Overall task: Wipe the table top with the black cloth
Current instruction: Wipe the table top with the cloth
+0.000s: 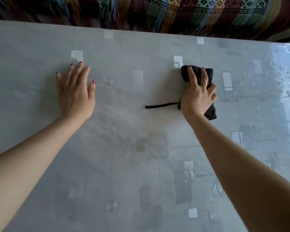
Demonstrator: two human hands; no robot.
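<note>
A glossy grey table top (124, 164) with pale square patterns fills the view. My right hand (197, 94) presses a crumpled black cloth (209, 76) flat against the table at the upper right; the fingers curl over the cloth. A thin black strip of the cloth (161, 105) trails to the left of that hand. My left hand (75, 91) lies flat on the table at the upper left, fingers spread, holding nothing.
The table's far edge (141, 31) runs across the top of the view. Beyond it hangs a multicoloured patterned fabric with fringes (174, 12). Bright reflections and wet-looking streaks (278, 77) cover the table's right side.
</note>
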